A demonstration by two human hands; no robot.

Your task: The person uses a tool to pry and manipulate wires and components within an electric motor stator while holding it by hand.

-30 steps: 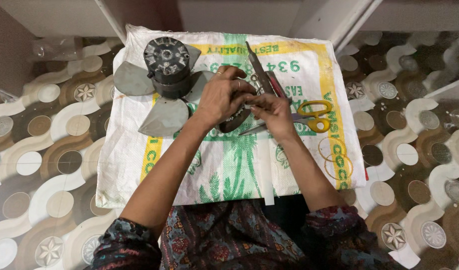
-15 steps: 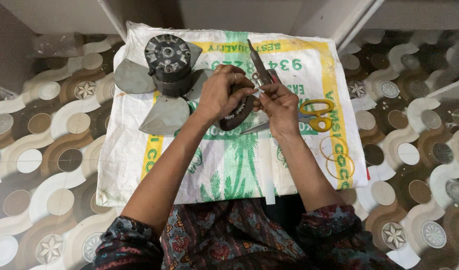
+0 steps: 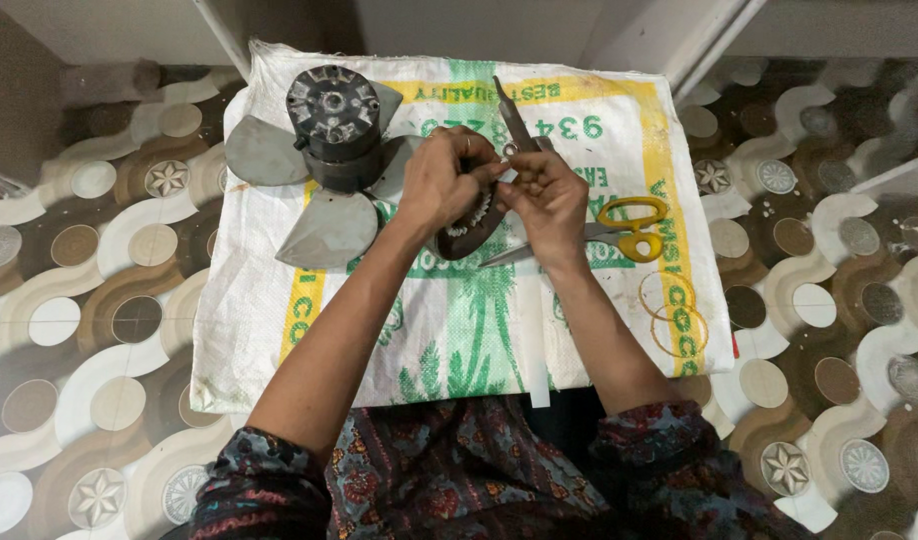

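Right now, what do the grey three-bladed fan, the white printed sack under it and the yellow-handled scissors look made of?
Grey three-bladed fan: dull, matte sheet metal by the look, blades flat and thin; painted plastic is possible.
White printed sack: woven plastic, with a slight sheen and creases.
Yellow-handled scissors: glossy plastic handles, bare steel-looking blades.

One fan motor [image 3: 334, 125] with three blades [image 3: 331, 228], one yellow-handled scissors [image 3: 629, 228], one pliers [image 3: 514, 125], one woven sack [image 3: 479, 330]

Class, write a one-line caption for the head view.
Both hands work a dark round part over a white woven sack, beside yellow-handled scissors.
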